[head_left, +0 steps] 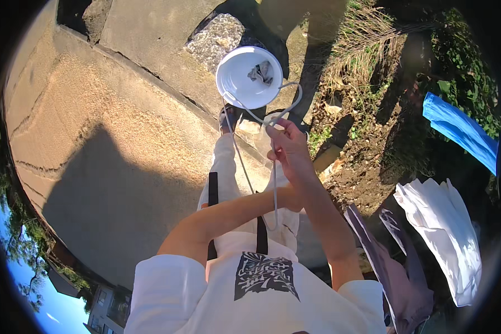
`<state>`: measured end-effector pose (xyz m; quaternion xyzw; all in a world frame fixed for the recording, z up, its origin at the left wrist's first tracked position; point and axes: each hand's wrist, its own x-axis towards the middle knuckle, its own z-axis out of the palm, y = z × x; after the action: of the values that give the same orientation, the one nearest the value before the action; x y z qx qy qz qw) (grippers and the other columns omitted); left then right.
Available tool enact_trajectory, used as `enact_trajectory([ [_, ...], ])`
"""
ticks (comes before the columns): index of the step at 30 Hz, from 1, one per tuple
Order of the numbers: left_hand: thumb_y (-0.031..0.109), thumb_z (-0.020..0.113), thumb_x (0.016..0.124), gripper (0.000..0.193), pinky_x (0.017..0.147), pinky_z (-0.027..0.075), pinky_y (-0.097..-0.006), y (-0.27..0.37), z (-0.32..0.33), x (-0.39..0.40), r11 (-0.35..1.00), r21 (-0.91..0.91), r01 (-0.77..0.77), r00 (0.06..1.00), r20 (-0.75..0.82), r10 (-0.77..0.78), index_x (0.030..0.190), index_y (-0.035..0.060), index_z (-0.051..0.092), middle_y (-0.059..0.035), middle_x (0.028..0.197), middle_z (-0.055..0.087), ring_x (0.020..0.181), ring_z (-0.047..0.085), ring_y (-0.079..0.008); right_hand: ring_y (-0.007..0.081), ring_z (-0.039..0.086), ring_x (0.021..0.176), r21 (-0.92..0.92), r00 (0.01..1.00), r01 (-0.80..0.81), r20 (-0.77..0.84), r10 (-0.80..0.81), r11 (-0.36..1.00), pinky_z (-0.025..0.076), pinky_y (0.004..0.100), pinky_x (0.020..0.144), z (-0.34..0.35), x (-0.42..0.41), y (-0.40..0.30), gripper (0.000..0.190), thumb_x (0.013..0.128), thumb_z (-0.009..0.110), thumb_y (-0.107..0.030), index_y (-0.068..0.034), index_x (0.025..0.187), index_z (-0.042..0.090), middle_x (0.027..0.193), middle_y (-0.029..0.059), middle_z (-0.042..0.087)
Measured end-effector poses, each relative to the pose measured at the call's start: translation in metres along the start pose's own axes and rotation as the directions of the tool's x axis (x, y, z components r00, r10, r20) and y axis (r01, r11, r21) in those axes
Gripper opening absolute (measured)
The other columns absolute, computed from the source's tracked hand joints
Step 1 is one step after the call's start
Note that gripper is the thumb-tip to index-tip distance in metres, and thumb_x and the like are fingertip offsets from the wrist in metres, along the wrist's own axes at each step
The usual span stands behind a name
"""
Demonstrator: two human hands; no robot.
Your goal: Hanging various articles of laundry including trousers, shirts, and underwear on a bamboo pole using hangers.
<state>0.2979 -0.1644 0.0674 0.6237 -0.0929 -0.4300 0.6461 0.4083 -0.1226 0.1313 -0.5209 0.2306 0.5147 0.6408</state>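
A light grey cord (235,144) is pinched in the fingers of my right hand (289,144). From there it loops forward over the rim of a white round basin or bucket (238,79) and hangs down past my wrists. Whether it is fixed to the rim cannot be told. A crumpled grey cloth (261,73) lies inside the white vessel, which is beyond my hands, near my feet. My left arm crosses under my right forearm; the left hand (293,198) is mostly hidden there, so its fingers and anything in them cannot be seen.
A rough stone block (220,38) lies beside the vessel on concrete paving (146,29). A raised edge (150,77) runs across the paving. To the right are soil and dry plants (359,54). Blue (461,129), white (442,234) and purplish (394,271) fabric hangs at the right.
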Motion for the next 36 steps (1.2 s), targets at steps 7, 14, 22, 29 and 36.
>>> enact_trajectory([
  [7,0.002,0.053,0.084,0.005,0.069,0.051,-0.0306,-0.062,-0.171,-0.018,0.854,-0.506,-0.123,0.903,-0.414,-0.116,0.086,-0.0011,0.057,-0.0078,0.078,0.063,0.076,0.063,-0.018,0.0006,0.026,0.045,0.186,0.99,0.044,-0.141,-0.017,0.982,0.016,0.0171,0.035,-0.028,0.068,0.011,0.04,0.097,0.047,-0.037,-0.001,0.102,0.063,0.061,-0.0069,0.034],
  [14,0.009,0.055,0.09,0.022,0.071,0.054,-0.0332,-0.033,-0.214,-0.052,0.93,-0.278,-0.239,0.9,-0.424,0.105,0.109,-0.0027,0.058,-0.014,0.095,0.065,0.084,0.066,-0.0229,0.0022,0.031,0.048,0.067,0.913,0.265,-0.338,-0.229,0.962,0.019,0.0163,0.037,-0.091,0.069,0.018,0.035,0.096,0.05,-0.028,-0.002,0.119,0.048,0.063,-0.0044,0.037],
  [22,0.007,0.063,0.077,0.036,0.079,0.048,-0.0408,-0.292,-0.286,0.083,0.8,0.192,0.569,0.495,-0.856,-0.147,0.112,0.0118,0.059,-0.017,0.111,0.054,0.097,0.058,-0.0325,0.0015,0.017,0.039,-0.13,0.711,0.244,-0.65,-0.269,0.961,0.012,0.0194,0.035,-0.174,0.07,0.066,0.048,0.098,0.04,-0.044,0.001,0.094,0.058,0.048,-0.0074,0.022],
  [29,0.011,0.063,0.075,0.029,0.074,0.043,-0.0391,-0.394,-0.322,0.136,0.526,0.626,0.575,0.627,-0.751,0.208,0.104,0.0128,0.061,-0.0088,0.101,0.052,0.099,0.05,-0.0275,0.0037,0.018,0.035,0.078,0.735,0.121,-0.678,-0.037,0.99,0.014,0.0213,0.033,-0.21,0.066,0.125,0.065,0.094,0.035,-0.056,0.003,0.088,0.062,0.044,-0.0062,0.025],
  [36,0.017,0.054,0.087,0.021,0.072,0.042,-0.0321,-0.271,-0.327,0.031,0.983,-0.125,0.132,0.507,-0.844,-0.175,0.102,0.0039,0.055,-0.0086,0.087,0.057,0.083,0.054,-0.0186,0.0047,0.038,0.045,-0.012,0.732,0.236,-0.655,-0.186,0.972,0.03,0.0186,0.04,-0.157,0.046,0.092,0.045,0.092,0.04,-0.026,-0.004,0.132,0.043,0.063,0.0036,0.051],
])
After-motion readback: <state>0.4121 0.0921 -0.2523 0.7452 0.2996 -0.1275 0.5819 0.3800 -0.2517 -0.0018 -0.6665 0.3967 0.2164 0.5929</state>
